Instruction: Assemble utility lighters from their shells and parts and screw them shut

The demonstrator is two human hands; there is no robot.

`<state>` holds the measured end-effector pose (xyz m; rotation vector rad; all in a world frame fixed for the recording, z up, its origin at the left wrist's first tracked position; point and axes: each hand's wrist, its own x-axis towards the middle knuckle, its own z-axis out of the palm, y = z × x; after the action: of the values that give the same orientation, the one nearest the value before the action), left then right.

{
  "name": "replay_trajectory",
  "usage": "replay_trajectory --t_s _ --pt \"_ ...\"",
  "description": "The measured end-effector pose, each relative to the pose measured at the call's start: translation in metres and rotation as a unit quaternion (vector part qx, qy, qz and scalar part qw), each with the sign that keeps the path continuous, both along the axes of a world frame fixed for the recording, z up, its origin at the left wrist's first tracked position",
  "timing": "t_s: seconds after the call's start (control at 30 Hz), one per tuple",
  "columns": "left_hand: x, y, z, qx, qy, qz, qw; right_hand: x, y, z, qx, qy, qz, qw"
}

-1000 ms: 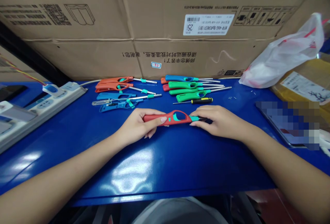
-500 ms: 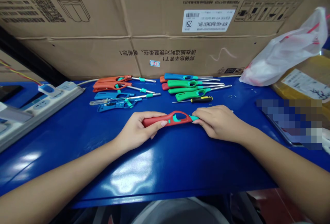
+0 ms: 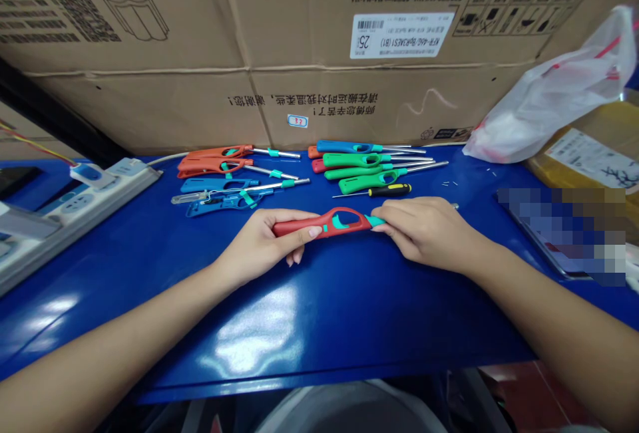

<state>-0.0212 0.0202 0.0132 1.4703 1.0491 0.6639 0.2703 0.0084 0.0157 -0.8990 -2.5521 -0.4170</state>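
A red long-nosed gas lighter (image 3: 344, 220) with a teal trigger and collar is held level above the blue table by both hands. My left hand (image 3: 272, 237) wraps its handle, thumb lying along the near side. Around the teal collar and nozzle end, my right hand (image 3: 424, 227) is closed; most of the metal tube is hidden in it, with a bit of tip showing past the knuckles. Just beyond lies a black and yellow screwdriver (image 3: 394, 190). Behind it rest several assembled lighters, among them a green lighter (image 3: 372, 181) and a blue lighter (image 3: 347, 146).
Orange lighter parts (image 3: 214, 163) and an opened blue lighter shell (image 3: 219, 203) lie at the back left. A power strip (image 3: 80, 203) runs along the left. At right are a phone (image 3: 539, 240), small screws (image 3: 449, 183) and a plastic bag (image 3: 544, 100). A cardboard box (image 3: 294, 47) stands behind.
Both hands keep their hold on the red lighter, which has risen very slightly in view. More of my left fingertips shows beneath the handle. The things on the table lie as before.
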Motion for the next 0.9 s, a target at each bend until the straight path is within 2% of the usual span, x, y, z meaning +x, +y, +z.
replay_trajectory --t_s 0.1,0.13,0.23,0.3,0.37,0.5,0.63,0.73,0.9 --pt "-0.004 0.000 0.008 0.114 0.076 -0.064 0.989 -0.003 -0.004 0.006 0.017 0.006 0.011 1.000" --pt "-0.004 -0.002 0.011 0.172 0.114 -0.094 0.974 -0.006 -0.007 0.007 0.018 0.006 0.016 1.000" --pt "-0.001 -0.015 0.015 0.310 0.226 -0.179 0.906 -0.017 -0.015 0.006 -0.001 -0.003 0.033 0.999" --pt "0.003 -0.025 0.015 0.352 0.280 -0.203 0.870 -0.026 -0.021 0.003 -0.018 -0.010 0.049 0.999" --pt "0.007 -0.032 0.014 0.373 0.314 -0.208 0.848 -0.032 -0.025 0.001 -0.029 -0.021 0.062 0.997" --pt "0.009 -0.034 0.013 0.374 0.313 -0.206 0.849 -0.034 -0.027 0.000 -0.049 -0.035 0.067 0.996" --pt "0.006 -0.031 0.014 0.369 0.307 -0.200 0.854 -0.028 -0.024 0.002 -0.034 0.001 0.067 0.997" --pt "0.006 -0.030 0.013 0.355 0.282 -0.202 0.868 -0.028 -0.024 0.002 -0.030 -0.003 0.069 0.997" --pt "0.010 -0.031 0.013 0.319 0.222 -0.218 0.895 -0.035 -0.027 -0.001 -0.062 -0.064 0.066 0.994"
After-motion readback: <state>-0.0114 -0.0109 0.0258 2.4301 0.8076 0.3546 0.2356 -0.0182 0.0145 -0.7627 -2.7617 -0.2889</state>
